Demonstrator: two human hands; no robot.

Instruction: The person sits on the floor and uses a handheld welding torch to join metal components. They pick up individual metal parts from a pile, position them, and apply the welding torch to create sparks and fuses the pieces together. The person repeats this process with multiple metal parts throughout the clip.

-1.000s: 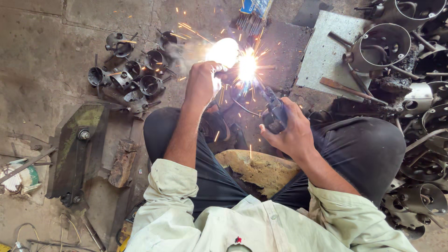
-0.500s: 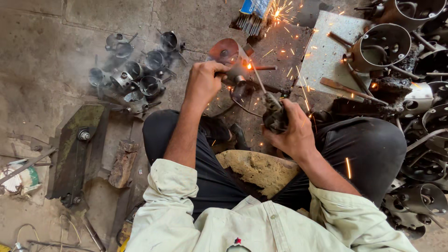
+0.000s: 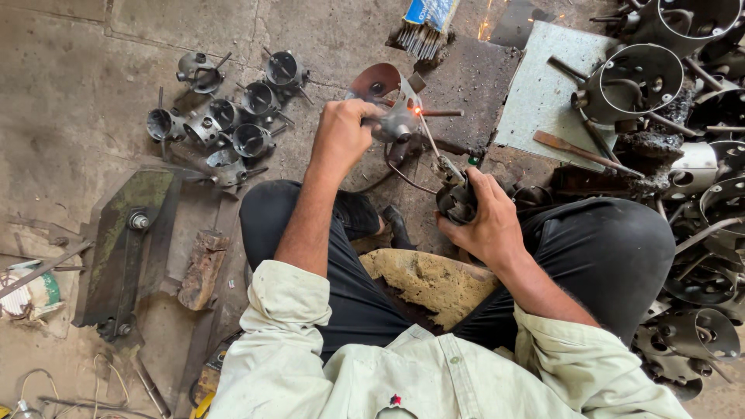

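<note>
1. A person in a pale work shirt and dark trousers sits on a concrete workshop floor (image 3: 93, 85), seen from above, knees spread around a worn yellowish cushion (image 3: 431, 281).
2. The left hand (image 3: 341, 138) is clenched around a small grey metal workpiece (image 3: 397, 124), holding it just above the floor in front of the knees; a rust-brown disc (image 3: 375, 80) shows right behind it.
3. The right hand (image 3: 485, 221) is closed on a black electrode holder (image 3: 454, 198), fingers wrapped round its handle.
4. A thin welding rod (image 3: 431, 144) runs up from the holder to the workpiece, and its tip glows orange where it touches the metal.
5. A few faint sparks (image 3: 487, 23) show near the top edge, above a dark metal plate (image 3: 473, 81) lying on the floor beyond the workpiece.
6. A dark cable (image 3: 400, 172) loops under the work between the two hands.
7. To the left, well apart from the hands, a cluster of small cup-shaped metal housings (image 3: 225, 116) with rods sticking out lies on the floor.
8. A bundle of welding electrodes (image 3: 423, 27) in a blue packet lies at the top, beyond the plate.
9. A pale flat sheet (image 3: 543, 93) lies to the right, with a rusty flat bar (image 3: 582, 153) at its lower edge.
10. Larger round metal shells (image 3: 640, 77) are heaped along the right side, beside the right knee.
11. A green-painted metal bracket (image 3: 128, 240) with a bolt lies on the floor at the left, with a wooden block (image 3: 202, 268) just beside it.
</note>
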